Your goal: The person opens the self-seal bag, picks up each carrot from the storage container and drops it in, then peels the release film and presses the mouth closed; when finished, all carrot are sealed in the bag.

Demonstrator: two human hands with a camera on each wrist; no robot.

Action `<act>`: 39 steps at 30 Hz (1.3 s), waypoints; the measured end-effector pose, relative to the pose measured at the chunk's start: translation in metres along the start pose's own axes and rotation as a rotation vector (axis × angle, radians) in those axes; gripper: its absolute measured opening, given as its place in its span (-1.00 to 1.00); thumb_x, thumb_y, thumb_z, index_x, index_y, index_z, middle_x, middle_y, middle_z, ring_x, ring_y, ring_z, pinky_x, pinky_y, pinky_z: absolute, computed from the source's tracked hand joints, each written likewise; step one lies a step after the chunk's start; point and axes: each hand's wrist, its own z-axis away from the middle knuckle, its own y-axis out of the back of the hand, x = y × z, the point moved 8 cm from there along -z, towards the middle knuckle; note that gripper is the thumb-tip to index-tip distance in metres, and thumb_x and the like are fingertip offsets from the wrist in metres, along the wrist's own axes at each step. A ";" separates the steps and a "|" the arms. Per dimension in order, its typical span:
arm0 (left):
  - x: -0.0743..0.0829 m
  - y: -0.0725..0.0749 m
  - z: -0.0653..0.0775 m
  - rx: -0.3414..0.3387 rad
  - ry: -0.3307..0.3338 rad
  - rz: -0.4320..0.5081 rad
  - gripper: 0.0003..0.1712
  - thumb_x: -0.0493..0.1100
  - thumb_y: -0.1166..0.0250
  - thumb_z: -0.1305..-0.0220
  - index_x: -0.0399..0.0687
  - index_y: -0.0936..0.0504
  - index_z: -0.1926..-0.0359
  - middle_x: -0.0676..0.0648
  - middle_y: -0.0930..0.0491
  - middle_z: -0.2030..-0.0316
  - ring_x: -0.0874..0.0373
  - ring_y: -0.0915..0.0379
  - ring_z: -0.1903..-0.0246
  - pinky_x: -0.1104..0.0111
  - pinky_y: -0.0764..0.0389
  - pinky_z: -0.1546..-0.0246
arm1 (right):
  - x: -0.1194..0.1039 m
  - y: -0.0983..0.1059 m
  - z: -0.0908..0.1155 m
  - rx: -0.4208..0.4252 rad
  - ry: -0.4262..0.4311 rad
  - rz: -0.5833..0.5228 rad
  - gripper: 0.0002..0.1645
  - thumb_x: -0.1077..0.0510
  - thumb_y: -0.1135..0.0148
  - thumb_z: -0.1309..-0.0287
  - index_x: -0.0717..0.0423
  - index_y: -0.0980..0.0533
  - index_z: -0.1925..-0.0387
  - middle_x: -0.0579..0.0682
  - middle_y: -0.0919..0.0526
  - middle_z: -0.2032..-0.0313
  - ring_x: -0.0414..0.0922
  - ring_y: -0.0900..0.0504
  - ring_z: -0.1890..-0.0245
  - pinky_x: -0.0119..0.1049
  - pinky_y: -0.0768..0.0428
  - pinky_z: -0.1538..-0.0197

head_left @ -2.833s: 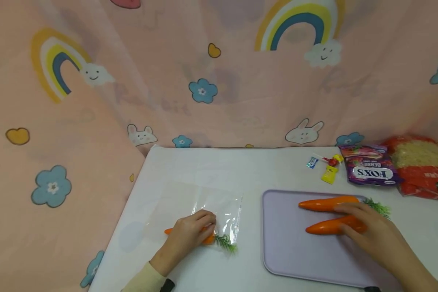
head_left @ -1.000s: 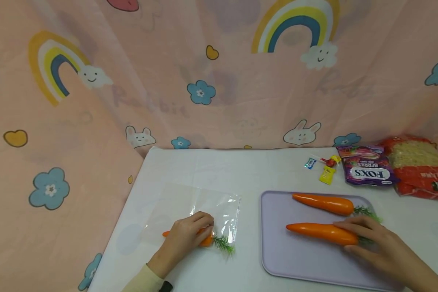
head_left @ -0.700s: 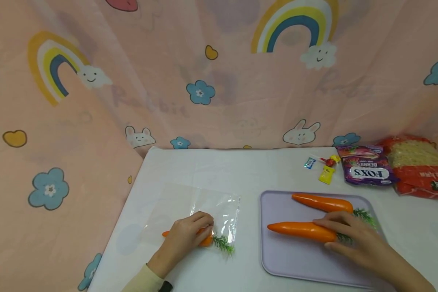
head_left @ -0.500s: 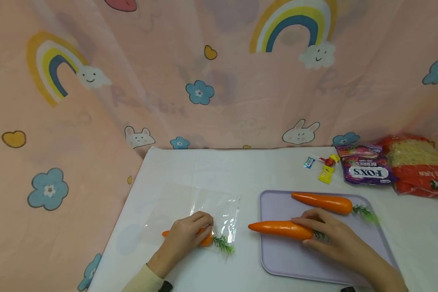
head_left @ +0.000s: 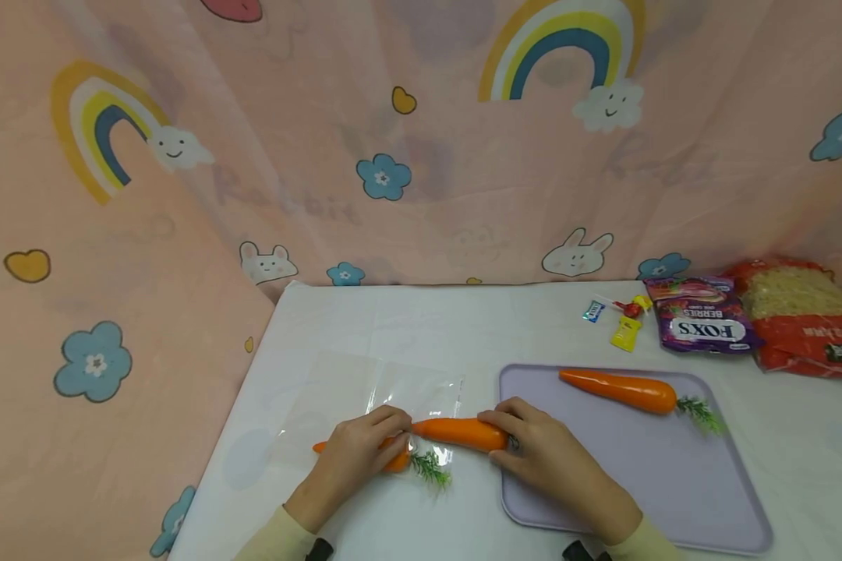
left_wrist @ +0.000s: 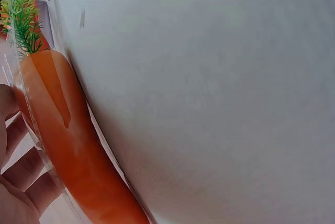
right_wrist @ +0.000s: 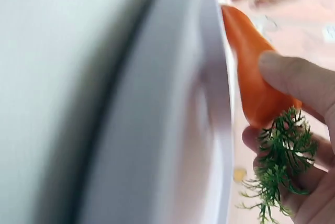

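My right hand point(head_left: 550, 460) grips an orange carrot point(head_left: 458, 433) by its thick end, thumb and fingers on either side. Its tip points left, over the mouth end of a clear plastic bag point(head_left: 421, 386). In the right wrist view, green fronds point(right_wrist: 282, 156) hang beside the palm. With bent fingers, my left hand point(head_left: 358, 452) holds the bag's film near the opening. A second carrot point(left_wrist: 78, 145) lies inside that bag, its leafy top towards the mouth; the hand covers its middle in the head view. A third carrot point(head_left: 620, 391) rests on the lilac tray point(head_left: 673, 499).
Behind the tray lie several small wrapped candies point(head_left: 625, 333) and a lollipop point(head_left: 631, 310). A purple candy bag point(head_left: 705, 315) and a red bag of noodle-like food point(head_left: 807, 319) stand at the back right. A pink patterned cloth point(head_left: 463, 195) hangs behind the white table point(head_left: 407, 319).
My right hand took hold of the nearer carrot on the tray and carried it left to the bag's mouth. The left hand stays in place, and the farther carrot remains on the tray.
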 end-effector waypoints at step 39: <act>-0.006 0.008 0.000 -0.012 0.038 -0.091 -0.84 -0.15 -0.40 -0.07 0.14 -0.62 0.29 0.23 -0.58 0.25 0.40 -0.56 0.39 0.53 -0.60 0.38 | -0.035 -0.030 -0.026 0.094 0.093 0.038 -0.79 0.16 -0.44 0.05 -0.06 -0.67 0.28 -0.28 -0.59 0.36 -0.32 -0.47 0.34 -0.41 -0.56 0.28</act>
